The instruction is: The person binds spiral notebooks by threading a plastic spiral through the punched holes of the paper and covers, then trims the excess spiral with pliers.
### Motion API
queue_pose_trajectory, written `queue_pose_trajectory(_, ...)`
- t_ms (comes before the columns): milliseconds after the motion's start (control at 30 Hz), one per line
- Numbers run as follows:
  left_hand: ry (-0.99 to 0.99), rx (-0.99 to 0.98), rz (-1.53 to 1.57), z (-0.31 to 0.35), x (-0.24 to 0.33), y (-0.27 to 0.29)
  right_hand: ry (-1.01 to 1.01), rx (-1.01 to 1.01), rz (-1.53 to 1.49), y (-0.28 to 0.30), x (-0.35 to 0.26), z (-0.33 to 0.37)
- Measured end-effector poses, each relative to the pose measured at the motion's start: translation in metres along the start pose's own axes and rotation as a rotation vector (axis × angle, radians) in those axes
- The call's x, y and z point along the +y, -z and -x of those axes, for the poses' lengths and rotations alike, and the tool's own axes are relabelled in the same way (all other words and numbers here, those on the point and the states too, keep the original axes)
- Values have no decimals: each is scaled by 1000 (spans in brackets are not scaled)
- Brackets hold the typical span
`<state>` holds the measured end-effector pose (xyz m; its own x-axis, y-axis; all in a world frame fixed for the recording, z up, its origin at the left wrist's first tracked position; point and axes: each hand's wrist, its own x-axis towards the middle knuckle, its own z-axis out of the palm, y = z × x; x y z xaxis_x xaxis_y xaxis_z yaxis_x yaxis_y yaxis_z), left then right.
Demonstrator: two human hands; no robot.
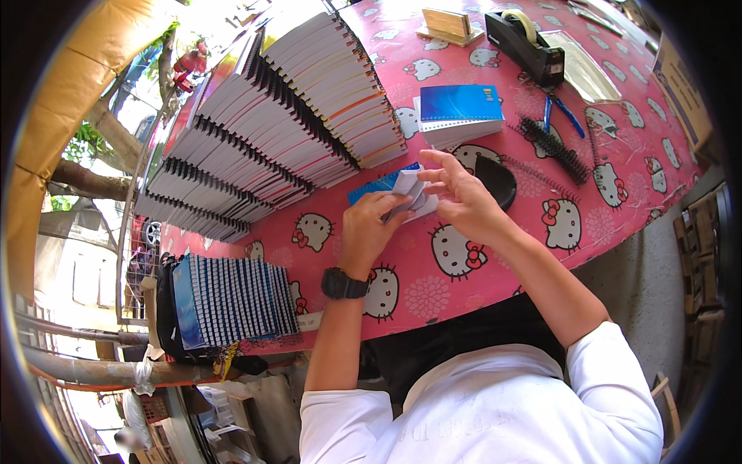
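Note:
A small booklet with a blue cover (376, 186) lies low over the pink tablecloth, in front of me. Its white pages (410, 184) are bent up, and my left hand (372, 222) is closed on them, thumb and fingers pinched together. A black watch sits on that wrist. Just to the right, my right hand (461, 192) has its fingers apart beside the raised pages. Whether its fingertips touch the paper I cannot tell. Partly behind that hand is a rounded black object (496, 182). Beyond it rests a stack of loose blue-covered sheets (461, 114) with punched edges.
Tall stacks of spiral-bound books (286, 116) fill the left side. Blue bound notebooks (236, 300) stand at the near left corner. Rightward lie blue-handled pliers (563, 112), black binding coils (555, 151), a tape dispenser (528, 48) and a wooden holder (450, 28). A cardboard box (680, 97) borders the right.

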<state>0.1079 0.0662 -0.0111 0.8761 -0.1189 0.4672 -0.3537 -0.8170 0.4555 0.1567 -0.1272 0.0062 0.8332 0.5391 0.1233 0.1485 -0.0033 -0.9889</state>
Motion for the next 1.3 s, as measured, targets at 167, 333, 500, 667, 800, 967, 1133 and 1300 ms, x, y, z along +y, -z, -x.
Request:
queue_pose_trajectory(167, -6, -9, -56, -1, 5, 0, 33, 8, 142, -1, -5, 1)
queue_pose_trajectory(333, -20, 43, 16, 0, 3, -3, 55, 4, 177, -3, -14, 0)
queue_pose_trajectory(500, -9, 25, 64, -3, -2, 1, 71, 163, 61, -2, 10, -1)
queue_pose_trajectory(667, -18, 76, 38, -4, 4, 0, 136, 171, 444, -4, 31, 2)
queue_pose_trajectory(800, 90, 78, 11, -2, 12, -3, 56, 180, 274, -8, 42, -10)
queue_pose_trajectory(967, -129, 67, -79, 10, -1, -5, -364, 84, 264, -5, 13, -33)
queue_pose_trajectory(1133, -66, 358, -311, 4, 16, 12, -68, 187, 246, -14, 27, -21)
queue_pose_trajectory(1300, 125, 140, -97, 1, 48, 35, 118, 47, -29, -12, 15, 22)
